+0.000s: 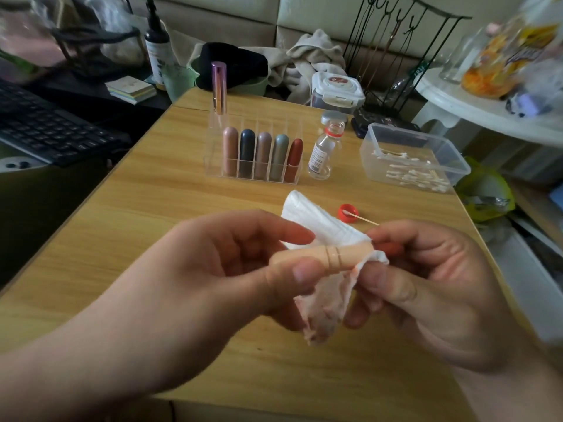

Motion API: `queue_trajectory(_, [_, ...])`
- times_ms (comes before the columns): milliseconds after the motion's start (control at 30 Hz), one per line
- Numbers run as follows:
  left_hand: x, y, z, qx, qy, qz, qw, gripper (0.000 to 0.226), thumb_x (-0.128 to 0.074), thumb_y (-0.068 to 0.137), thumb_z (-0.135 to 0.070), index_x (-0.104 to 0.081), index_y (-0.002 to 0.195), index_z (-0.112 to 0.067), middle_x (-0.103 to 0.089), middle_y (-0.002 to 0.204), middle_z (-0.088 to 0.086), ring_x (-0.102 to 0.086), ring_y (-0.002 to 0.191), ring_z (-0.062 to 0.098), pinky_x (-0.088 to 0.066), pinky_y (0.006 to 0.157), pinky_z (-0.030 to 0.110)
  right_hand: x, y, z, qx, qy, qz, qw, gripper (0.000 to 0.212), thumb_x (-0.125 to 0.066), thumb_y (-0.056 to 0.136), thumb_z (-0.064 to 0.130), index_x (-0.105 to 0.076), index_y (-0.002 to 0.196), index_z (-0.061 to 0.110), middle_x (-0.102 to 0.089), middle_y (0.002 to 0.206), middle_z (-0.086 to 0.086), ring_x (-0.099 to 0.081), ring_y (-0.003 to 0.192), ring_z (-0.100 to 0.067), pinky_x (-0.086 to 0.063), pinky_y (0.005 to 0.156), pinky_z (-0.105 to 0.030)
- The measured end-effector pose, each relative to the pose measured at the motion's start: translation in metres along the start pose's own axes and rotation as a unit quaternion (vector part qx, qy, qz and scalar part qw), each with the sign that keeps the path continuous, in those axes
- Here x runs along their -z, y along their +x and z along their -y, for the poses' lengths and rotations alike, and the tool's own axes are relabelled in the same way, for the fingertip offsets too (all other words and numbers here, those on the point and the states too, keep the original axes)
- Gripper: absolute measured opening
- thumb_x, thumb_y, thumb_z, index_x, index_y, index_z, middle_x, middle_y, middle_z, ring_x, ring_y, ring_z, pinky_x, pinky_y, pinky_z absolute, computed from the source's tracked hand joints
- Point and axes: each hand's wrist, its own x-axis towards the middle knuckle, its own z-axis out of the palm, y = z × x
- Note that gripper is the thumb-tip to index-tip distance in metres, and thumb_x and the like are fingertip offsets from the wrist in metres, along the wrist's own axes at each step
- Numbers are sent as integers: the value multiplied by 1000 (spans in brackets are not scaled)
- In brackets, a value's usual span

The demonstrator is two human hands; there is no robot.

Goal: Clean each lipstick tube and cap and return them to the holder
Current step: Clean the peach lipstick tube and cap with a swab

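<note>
while left hand (213, 269) pinches the peach lipstick tube (344, 254), right hand (441, 284) pinches tissue (320, 229) round its end.

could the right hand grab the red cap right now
Probably not at once: the right hand pinches the tissue round the lipstick. The red cap lies just beyond it, a swab resting in it.

Peach lipstick tube (335, 255), horiz., midair

A light wooden table (122, 239) stands before a cream sofa (231, 19), with a white side table (457, 99) at right.
</note>
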Motion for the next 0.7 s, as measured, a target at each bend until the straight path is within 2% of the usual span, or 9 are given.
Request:
queue_trajectory(33, [1,2,0,48,-61,43,996,32,-77,73,-33,-76,101,-17,-74,82,18,-72,66,34,-60,64,38,0,0,0,-2,0,-6,1000,28,-89,67,20,-76,90,10,-66,67,-10,-63,51,-18,-57,50,-39])
queue_trajectory(100, [1,4,2,66,-93,74,991,27,-76,79,-27,-76,98,-9,-72,81,23,-70,63,34,-60,64,42,-1,0,-1,-3,0,-19,1000,30,-90,65,21,-75,88,10,-64,63,-10,-62,47,-17,-57,48,-38])
queue_trajectory(167, [-5,2,6,36,-90,48,994,18,-78,79,-15,-76,95,-9,-73,79,21,-70,60,32,-61,62,41,-3,0,-3,-2,2,-21,1000,29,-89,64,19,-75,87,10,-64,61,-9,-60,45,-15,-56,47,-37])
queue_trajectory(233, [-11,0,7,-6,-72,0,997,25,-78,70,-10,-77,95,-11,-75,77,18,-72,59,30,-60,60,32,-4,0,-4,-4,4,-23,1000,27,-88,64,18,-74,86,10,-64,58,-8,-60,44,-13,-56,46,-36])
queue_trajectory(333, [-14,-4,13,-126,98,-62,985,41,-88,62,-18,-77,100,-27,-78,81,-2,-75,66,17,-61,65,28,-4,0,-4,-5,5,-13,1000,24,-86,65,16,-73,84,11,-64,57,-4,-59,43,-12,-55,45,-36])
queue_trajectory(400, [-14,-6,13,-179,191,-82,962,38,-84,68,-31,-75,105,-34,-77,84,-8,-74,69,14,-61,67,32,-5,-1,-2,-3,2,-6,1000,21,-86,66,17,-73,83,12,-64,57,-4,-60,42,-12,-55,45,-36])
queue_trajectory(500, [-10,-1,6,-62,35,-4,997,25,-82,75,-27,-77,98,-21,-76,78,10,-72,59,26,-60,58,35,-6,-1,-1,-1,-11,-15,1000,22,-87,65,23,-73,80,14,-63,54,-2,-59,39,-11,-54,43,-36])
queue_trajectory(567, [-6,5,4,42,-93,97,990,24,-75,86,-29,-75,92,-6,-72,76,22,-66,52,33,-57,54,37,-7,-1,-2,-6,1,-12,1000,23,-88,65,25,-74,81,15,-64,54,-2,-59,39,-11,-54,43,-35])
queue_trajectory(700, [-8,6,7,90,-197,109,970,31,-69,86,-29,-73,80,1,-67,73,27,-58,44,24,-55,50,35,-4,1,-1,-43,72,34,996,36,-87,66,11,-71,98,4,-69,68,-12,-67,52,-20,-57,51,-34])
